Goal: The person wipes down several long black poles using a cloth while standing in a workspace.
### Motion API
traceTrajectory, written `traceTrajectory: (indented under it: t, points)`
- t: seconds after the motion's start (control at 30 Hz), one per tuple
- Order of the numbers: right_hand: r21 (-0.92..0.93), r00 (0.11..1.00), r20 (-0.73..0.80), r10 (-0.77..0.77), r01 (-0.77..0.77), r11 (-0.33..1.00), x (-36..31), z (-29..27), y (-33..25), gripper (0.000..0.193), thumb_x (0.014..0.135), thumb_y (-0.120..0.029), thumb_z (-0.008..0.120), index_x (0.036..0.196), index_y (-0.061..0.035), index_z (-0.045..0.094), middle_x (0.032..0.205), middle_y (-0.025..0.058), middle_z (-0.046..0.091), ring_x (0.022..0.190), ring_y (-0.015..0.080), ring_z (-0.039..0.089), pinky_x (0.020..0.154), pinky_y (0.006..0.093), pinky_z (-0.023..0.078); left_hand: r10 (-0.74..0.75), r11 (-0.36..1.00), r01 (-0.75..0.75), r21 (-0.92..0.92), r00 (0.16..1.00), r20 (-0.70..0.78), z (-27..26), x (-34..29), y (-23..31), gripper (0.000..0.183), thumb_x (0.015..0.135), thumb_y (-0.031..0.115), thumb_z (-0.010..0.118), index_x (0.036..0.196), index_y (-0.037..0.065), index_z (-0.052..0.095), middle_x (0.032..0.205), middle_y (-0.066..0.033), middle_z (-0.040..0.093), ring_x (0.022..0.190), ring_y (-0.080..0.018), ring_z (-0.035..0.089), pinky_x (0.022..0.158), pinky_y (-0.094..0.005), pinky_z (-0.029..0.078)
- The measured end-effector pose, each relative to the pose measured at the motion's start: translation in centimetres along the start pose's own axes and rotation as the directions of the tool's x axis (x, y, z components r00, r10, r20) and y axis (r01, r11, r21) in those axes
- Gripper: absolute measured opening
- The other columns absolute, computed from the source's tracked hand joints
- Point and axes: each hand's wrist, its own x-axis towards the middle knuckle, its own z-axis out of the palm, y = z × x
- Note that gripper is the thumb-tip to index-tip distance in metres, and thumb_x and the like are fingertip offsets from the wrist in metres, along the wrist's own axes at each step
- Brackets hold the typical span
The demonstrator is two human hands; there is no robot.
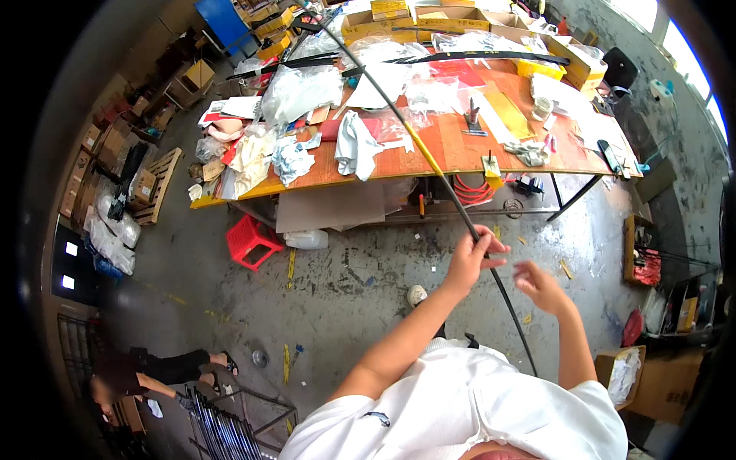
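A long thin black rod (pixel 425 153) with a yellow stretch near its middle slants across the view, from over the table's far side down to my body. My left hand (pixel 467 262) grips it between thumb and fingers, with some fingers stretched out to the right. Just right of the rod, apart from it, is my right hand (pixel 541 287). Its fingers are loosely bent and a little blurred, and nothing shows in them. Beyond my hands, the orange-topped table (pixel 452 161) carries a crumpled light-blue cloth (pixel 356 146), plastic bags (pixel 303 92) and several papers.
Cardboard boxes (pixel 452 21) line the table's far side. Underneath lies a coiled orange hose (pixel 474 192). A red stool (pixel 253 241) stands by the table's left front. Lower left, another person (pixel 165 368) is beside a rack of dark rods (pixel 222 425). A carton (pixel 621 376) sits at right.
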Motion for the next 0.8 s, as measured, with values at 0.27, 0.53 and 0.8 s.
traceTrajectory:
  t: [0.27, 0.53, 0.8]
  points:
    - [-0.203, 0.946, -0.238, -0.221, 0.174, 0.963, 6.9, -0.5, 0.4, 0.021, 0.091, -0.020, 0.052, 0.095, -0.0005, 0.059, 0.073, 0.0064, 0.055, 0.065, 0.0156, 0.053, 0.060, 0.0275, 0.045, -0.014, 0.951, -0.010, -0.309, 0.997, -0.076, -4.9, 12.6, 7.2, 0.019, 0.094, 0.026, 0.049, 0.093, 0.008, 0.051, 0.085, -0.0042, 0.058, 0.088, -0.0177, 0.062, 0.066, -0.0228, 0.056]
    - [0.174, 0.973, -0.074, 0.219, -0.203, 0.963, 13.8, -5.5, -4.8, 0.022, 0.092, -0.023, 0.052, 0.094, -0.0020, 0.057, 0.063, 0.0006, 0.047, 0.056, 0.0123, 0.048, 0.054, 0.0281, 0.040, -0.013, 0.977, -0.002, -0.211, 0.997, -0.070, -7.9, 19.4, 11.5, 0.023, 0.094, 0.023, 0.048, 0.109, 0.006, 0.049, 0.102, -0.0063, 0.059, 0.102, -0.0217, 0.058, 0.079, -0.0309, 0.054]
    - [-0.385, 0.829, -0.515, -0.220, 0.006, 0.923, 29.7, -15.8, 0.3, 0.021, 0.084, -0.023, 0.060, 0.095, -0.0049, 0.063, 0.073, 0.0159, 0.064, 0.066, 0.0305, 0.062, 0.058, 0.0383, 0.045, -0.133, 0.991, 0.130, -0.037, 0.895, -0.426, -13.7, 18.3, 8.0, 0.016, 0.093, 0.017, 0.046, 0.104, 0.006, 0.052, 0.102, -0.0079, 0.059, 0.095, -0.0209, 0.060, 0.078, -0.0338, 0.050]
